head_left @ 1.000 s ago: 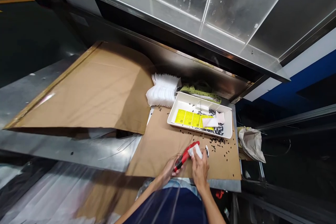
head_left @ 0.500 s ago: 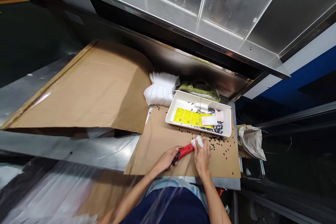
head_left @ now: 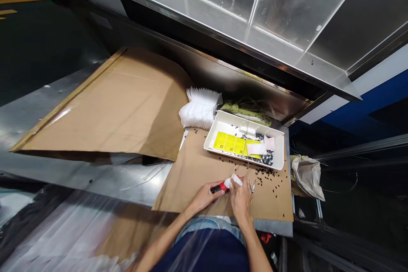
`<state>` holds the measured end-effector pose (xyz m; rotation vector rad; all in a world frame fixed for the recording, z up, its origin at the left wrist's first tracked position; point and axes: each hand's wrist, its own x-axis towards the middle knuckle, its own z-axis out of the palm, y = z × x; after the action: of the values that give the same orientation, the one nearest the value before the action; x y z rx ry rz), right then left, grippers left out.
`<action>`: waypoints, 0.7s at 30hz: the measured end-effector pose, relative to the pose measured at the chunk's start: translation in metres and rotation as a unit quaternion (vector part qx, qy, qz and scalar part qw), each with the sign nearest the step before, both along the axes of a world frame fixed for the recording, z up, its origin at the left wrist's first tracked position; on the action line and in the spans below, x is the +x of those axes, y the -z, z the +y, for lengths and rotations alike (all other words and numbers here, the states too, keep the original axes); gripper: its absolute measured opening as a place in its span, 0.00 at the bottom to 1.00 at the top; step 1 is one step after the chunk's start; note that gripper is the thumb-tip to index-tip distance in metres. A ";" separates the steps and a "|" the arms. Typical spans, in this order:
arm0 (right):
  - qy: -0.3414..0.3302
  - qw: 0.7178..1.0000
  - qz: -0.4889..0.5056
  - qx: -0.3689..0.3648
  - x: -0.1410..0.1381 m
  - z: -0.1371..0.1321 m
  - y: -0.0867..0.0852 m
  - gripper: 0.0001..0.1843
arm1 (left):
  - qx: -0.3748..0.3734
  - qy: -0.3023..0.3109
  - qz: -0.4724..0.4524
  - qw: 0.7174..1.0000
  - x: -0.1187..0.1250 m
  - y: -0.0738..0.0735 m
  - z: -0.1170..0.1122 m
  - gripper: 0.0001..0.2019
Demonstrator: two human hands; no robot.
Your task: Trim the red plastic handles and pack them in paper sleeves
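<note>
I see two bare hands close together near the bottom of my view, over a brown cardboard sheet (head_left: 188, 187) lying on a steel counter (head_left: 274, 226). The left hand (head_left: 205, 198) has its fingers (head_left: 217, 194) curled shut around a red tool (head_left: 221, 186), a slim, hard-looking grip with a black end. The right hand (head_left: 241, 202) pinches a white pad (head_left: 232, 182), soft like foam, against the tool's tip, so both sets of fingers are closed and meet at that spot.

Just right of the fingers lies a small steel tool (head_left: 252, 186), too small for me to identify. Past it, loose black bits (head_left: 266, 177) speckle the matte cardboard. Beyond the fingers sits a shallow white plastic tray (head_left: 244, 124), holding yellow labels (head_left: 229, 143) and a heap of the same black bits. Farther left of the tray is a fluffy stack of white sheets (head_left: 198, 110).

I judge the pinch to be the weak point: the pad is small and soft, so a loose grip could let it spring away. A careless sweep of the right wrist could also scatter the bits or knock the steel tool aside.
</note>
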<state>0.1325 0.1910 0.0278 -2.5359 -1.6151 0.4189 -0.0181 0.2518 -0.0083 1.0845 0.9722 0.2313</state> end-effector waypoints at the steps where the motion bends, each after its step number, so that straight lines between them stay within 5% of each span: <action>1: 0.010 1.000 -0.003 -0.005 0.000 0.001 0.000 0.20 | 0.005 -0.004 0.004 1.000 0.000 0.001 -0.001 0.41; 21: 0.031 0.999 -0.015 -0.016 -0.001 0.010 -0.001 0.21 | 0.015 -0.020 0.020 0.999 0.004 0.013 -0.006 0.39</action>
<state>0.1319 0.2006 0.0284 -2.6202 -1.5456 0.4045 -0.0143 0.2456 -0.0214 1.1008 1.0293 0.2585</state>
